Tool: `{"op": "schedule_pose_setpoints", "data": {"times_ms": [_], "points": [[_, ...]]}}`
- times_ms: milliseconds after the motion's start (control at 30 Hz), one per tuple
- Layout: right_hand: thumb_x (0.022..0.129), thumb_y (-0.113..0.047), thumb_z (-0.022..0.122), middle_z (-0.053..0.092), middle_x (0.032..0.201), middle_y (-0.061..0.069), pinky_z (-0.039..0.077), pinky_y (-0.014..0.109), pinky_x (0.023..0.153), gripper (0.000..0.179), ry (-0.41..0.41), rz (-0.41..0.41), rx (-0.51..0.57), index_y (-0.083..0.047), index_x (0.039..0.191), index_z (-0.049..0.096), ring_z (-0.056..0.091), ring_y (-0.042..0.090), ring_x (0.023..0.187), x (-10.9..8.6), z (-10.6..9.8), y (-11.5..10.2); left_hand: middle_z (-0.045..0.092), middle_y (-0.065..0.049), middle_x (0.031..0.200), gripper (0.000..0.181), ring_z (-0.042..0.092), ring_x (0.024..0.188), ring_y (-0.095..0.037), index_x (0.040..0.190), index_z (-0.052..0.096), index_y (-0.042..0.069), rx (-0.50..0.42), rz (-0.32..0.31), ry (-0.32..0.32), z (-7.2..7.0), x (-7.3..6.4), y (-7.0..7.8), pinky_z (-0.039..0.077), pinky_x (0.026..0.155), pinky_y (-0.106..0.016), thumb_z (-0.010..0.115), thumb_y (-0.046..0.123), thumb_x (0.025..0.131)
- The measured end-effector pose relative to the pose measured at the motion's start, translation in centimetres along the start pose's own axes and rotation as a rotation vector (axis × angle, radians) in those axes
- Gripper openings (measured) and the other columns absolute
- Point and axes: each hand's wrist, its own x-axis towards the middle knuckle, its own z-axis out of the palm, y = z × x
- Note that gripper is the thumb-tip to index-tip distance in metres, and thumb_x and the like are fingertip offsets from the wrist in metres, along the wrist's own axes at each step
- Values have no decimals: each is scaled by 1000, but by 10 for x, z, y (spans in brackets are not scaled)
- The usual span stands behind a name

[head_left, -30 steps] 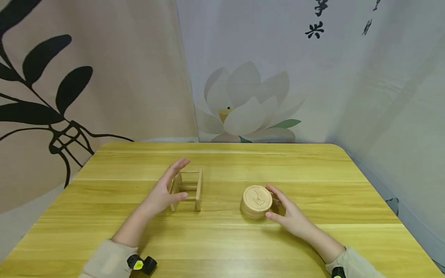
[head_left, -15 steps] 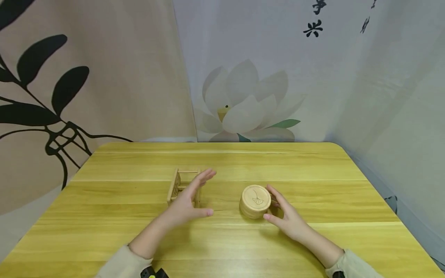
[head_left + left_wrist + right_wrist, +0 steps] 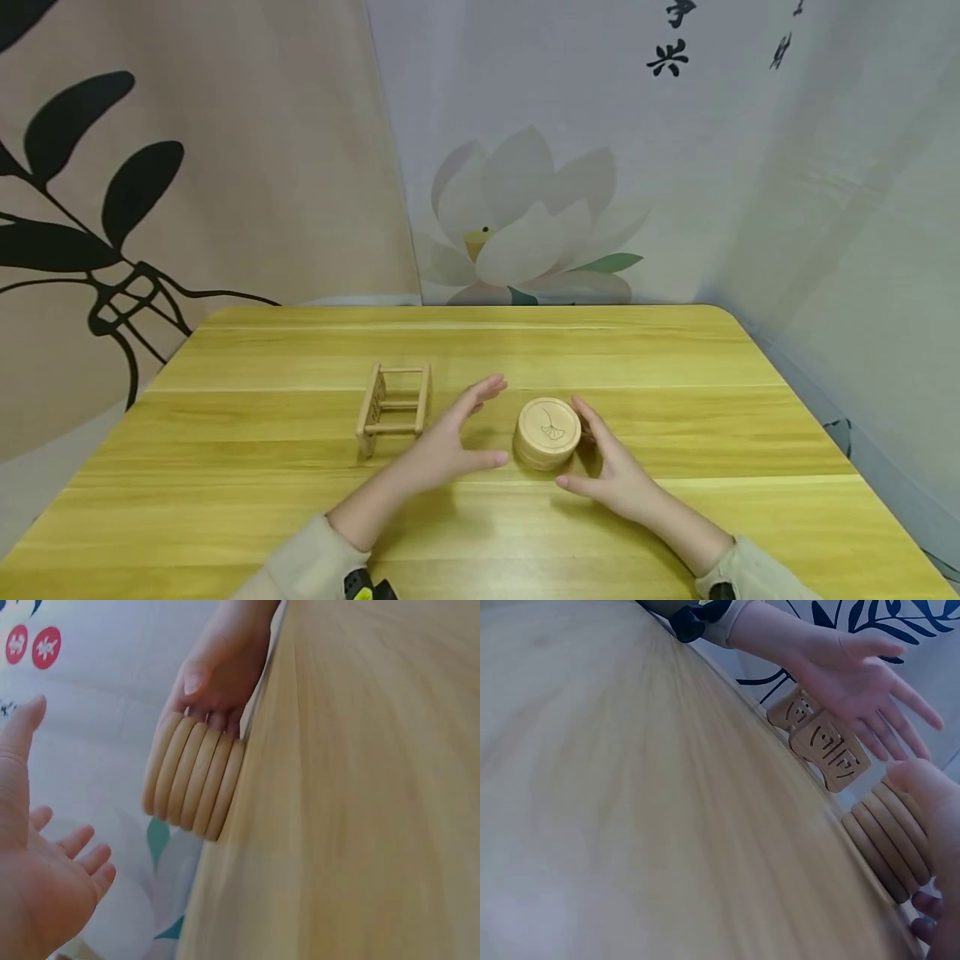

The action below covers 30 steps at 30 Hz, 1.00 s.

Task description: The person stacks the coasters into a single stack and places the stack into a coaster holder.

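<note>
A stack of round wooden coasters (image 3: 546, 433), the top one engraved with a ginkgo leaf, stands right of the table's middle. In the left wrist view the stack's several layers (image 3: 193, 778) show from the side. My right hand (image 3: 621, 475) curves loosely about the stack's right side, fingertips close at its far edge and thumb apart from it. To the left of the stack, my left hand (image 3: 446, 446) hovers with thumb and fingers spread, holding nothing. Behind that hand stands a small wooden rack (image 3: 393, 428), with cut-out patterns on its end panels (image 3: 831, 750).
Both things stand on a wood-grain table (image 3: 637, 350). A fabric backdrop (image 3: 300, 167) with printed leaves, a lotus and characters hangs along the far edge and sides.
My left hand has moved right, from beside the rack to near the coaster stack, uncovering the rack. My right thumb has drawn slightly away from the stack, which stays in place.
</note>
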Motion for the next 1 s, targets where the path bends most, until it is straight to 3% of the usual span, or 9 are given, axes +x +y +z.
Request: {"op": "schedule_pose_setpoints", "data": {"times_ms": [367,667,1000], "points": [[78,-26,81,22,154,20,15,57,109,106,5,46,7,-6,154,10,23,36,138,3,6,-2,32,-4,152,86,28,137,-20,152,24,23,-42,-39,-13,20,17,-19,23,111,-43,76,26,84],[79,-30,80,17,155,20,18,57,107,106,-3,49,-15,-8,154,8,21,39,138,4,10,-1,35,-8,150,85,31,136,-26,151,26,17,-98,-68,-11,34,26,-24,25,110,-45,76,31,84],[81,-27,79,22,152,23,21,53,107,103,18,52,7,-8,154,8,27,39,136,6,15,-2,33,-10,150,87,39,129,-27,152,24,14,-174,-114,-12,44,31,-31,31,105,-48,75,33,85]]}}
